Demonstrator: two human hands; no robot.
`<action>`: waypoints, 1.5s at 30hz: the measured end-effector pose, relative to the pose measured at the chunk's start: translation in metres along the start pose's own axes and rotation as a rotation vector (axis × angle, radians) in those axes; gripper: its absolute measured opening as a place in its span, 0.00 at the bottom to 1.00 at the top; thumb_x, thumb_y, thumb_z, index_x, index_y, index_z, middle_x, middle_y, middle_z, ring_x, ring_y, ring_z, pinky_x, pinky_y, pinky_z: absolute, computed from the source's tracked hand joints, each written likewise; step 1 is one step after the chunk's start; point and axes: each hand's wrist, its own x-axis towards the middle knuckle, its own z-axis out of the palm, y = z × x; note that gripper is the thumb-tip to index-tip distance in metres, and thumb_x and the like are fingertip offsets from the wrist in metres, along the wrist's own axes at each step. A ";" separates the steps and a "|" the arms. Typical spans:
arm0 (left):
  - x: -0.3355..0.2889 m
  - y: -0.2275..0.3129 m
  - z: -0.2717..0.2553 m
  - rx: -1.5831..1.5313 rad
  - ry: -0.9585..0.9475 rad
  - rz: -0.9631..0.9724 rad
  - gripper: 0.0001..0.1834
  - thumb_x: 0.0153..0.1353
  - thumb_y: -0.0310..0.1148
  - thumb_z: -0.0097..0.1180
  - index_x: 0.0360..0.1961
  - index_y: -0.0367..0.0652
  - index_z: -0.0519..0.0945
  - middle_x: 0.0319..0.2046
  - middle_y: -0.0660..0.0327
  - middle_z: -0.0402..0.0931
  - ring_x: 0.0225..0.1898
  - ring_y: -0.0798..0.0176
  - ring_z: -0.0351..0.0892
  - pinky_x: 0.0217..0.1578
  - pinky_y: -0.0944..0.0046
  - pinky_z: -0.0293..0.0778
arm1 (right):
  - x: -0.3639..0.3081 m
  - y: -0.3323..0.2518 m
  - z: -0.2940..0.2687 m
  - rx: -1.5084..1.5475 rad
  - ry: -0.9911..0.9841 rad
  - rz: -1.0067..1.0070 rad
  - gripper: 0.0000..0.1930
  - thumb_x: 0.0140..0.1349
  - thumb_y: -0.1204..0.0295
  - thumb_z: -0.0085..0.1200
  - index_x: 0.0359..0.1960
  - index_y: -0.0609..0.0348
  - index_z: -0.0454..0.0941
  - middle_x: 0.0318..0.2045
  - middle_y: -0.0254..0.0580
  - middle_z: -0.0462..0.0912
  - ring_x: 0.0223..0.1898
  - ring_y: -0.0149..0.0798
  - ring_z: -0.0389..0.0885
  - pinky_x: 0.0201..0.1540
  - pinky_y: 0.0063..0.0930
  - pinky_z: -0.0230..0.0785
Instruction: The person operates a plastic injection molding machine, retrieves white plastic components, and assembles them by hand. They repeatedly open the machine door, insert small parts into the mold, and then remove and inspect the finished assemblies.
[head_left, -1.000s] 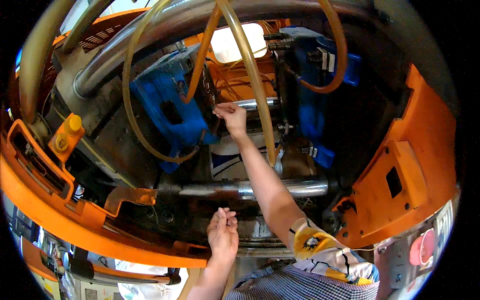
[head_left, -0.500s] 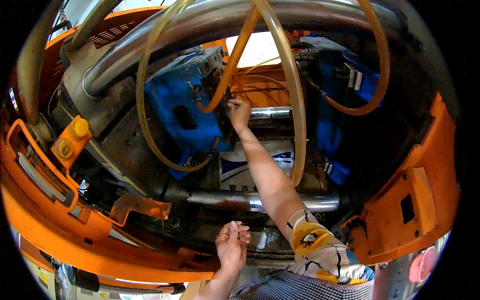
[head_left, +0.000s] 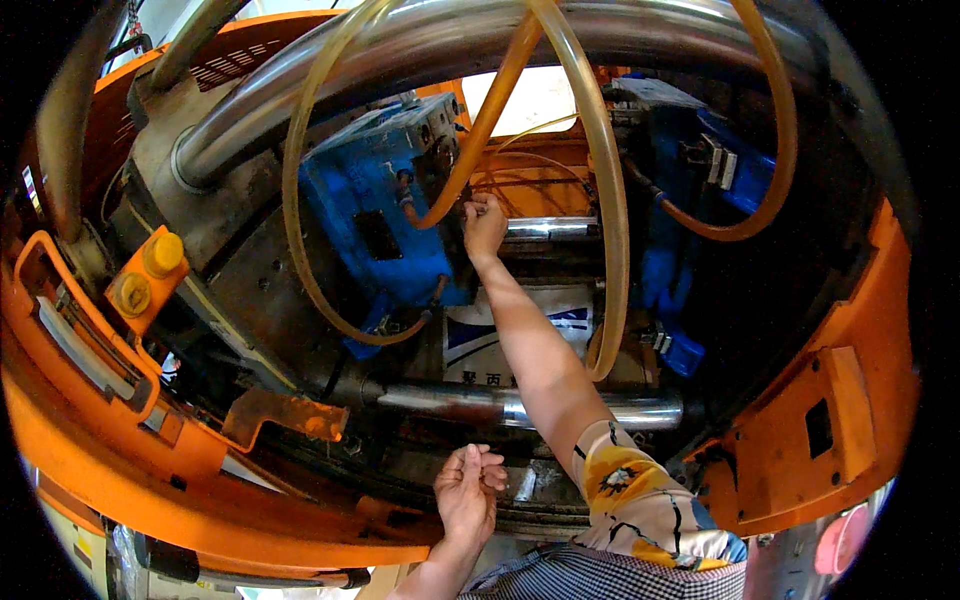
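My right arm stretches deep into the machine, between two blue metal blocks. My right hand [head_left: 485,226] is closed in a pinch beside the dark inner face of the left blue block [head_left: 365,215]; whatever its fingertips hold is too small to make out. Just behind that block's edge, a curved amber hose [head_left: 482,135] passes close to the fingers. My left hand [head_left: 466,492] is held low, near the front opening, its fingers curled and the thumb against them. What lies inside those fingers, if anything, is hidden.
The right blue block [head_left: 658,200] stands opposite. Clear hoses [head_left: 612,210] loop down around my arm. Shiny steel bars cross above, behind and below, the lower bar [head_left: 640,410] under my forearm. A printed white sack [head_left: 480,345] lies between the blocks. Orange guards [head_left: 250,505] edge the front.
The view has shifted slightly, so the machine sits a little farther right and lower. My right hand stays at the left block's inner face with its fingers pinched; my left hand barely moves.
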 end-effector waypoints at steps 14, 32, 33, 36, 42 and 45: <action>0.000 0.000 0.000 -0.029 0.004 0.019 0.13 0.64 0.36 0.48 0.35 0.34 0.73 0.25 0.56 0.77 0.21 0.69 0.74 0.21 0.73 0.70 | 0.021 -0.043 -0.034 0.050 -0.220 0.434 0.13 0.55 0.75 0.54 0.43 0.61 0.71 0.29 0.45 0.82 0.36 0.50 0.79 0.38 0.38 0.68; 0.003 -0.007 -0.005 -0.140 -0.104 0.051 0.12 0.63 0.32 0.49 0.43 0.35 0.75 0.34 0.56 0.77 0.33 0.67 0.75 0.40 0.69 0.73 | 0.023 -0.042 -0.089 0.916 -0.622 0.808 0.27 0.55 0.83 0.42 0.60 0.68 0.56 0.55 0.48 0.71 0.56 0.43 0.69 0.56 0.29 0.60; 0.003 -0.007 -0.004 -0.154 -0.084 0.044 0.11 0.63 0.32 0.49 0.41 0.35 0.74 0.34 0.56 0.77 0.33 0.67 0.75 0.39 0.69 0.73 | 0.024 -0.052 -0.110 1.011 -0.619 0.766 0.25 0.56 0.81 0.44 0.58 0.68 0.60 0.54 0.47 0.71 0.56 0.42 0.69 0.55 0.29 0.60; 0.002 -0.004 -0.003 -0.244 -0.122 0.042 0.09 0.62 0.30 0.51 0.39 0.36 0.73 0.34 0.59 0.75 0.35 0.67 0.74 0.40 0.70 0.72 | 0.033 -0.094 -0.203 0.760 -1.060 0.123 0.15 0.55 0.74 0.53 0.45 0.65 0.76 0.46 0.44 0.79 0.47 0.36 0.76 0.49 0.27 0.67; 0.000 -0.006 -0.005 -0.356 0.023 -0.057 0.08 0.62 0.35 0.51 0.35 0.40 0.74 0.24 0.66 0.70 0.25 0.74 0.68 0.28 0.78 0.69 | 0.028 -0.180 -0.340 0.601 -1.567 0.169 0.09 0.44 0.74 0.63 0.30 0.60 0.83 0.26 0.43 0.83 0.28 0.34 0.82 0.32 0.23 0.72; 0.000 -0.003 -0.014 -0.366 -0.165 -0.133 0.10 0.63 0.36 0.50 0.35 0.40 0.73 0.22 0.67 0.68 0.24 0.73 0.67 0.25 0.78 0.67 | 0.028 -0.189 -0.349 0.478 -1.465 0.091 0.09 0.45 0.74 0.62 0.30 0.60 0.83 0.25 0.45 0.83 0.27 0.40 0.82 0.32 0.26 0.72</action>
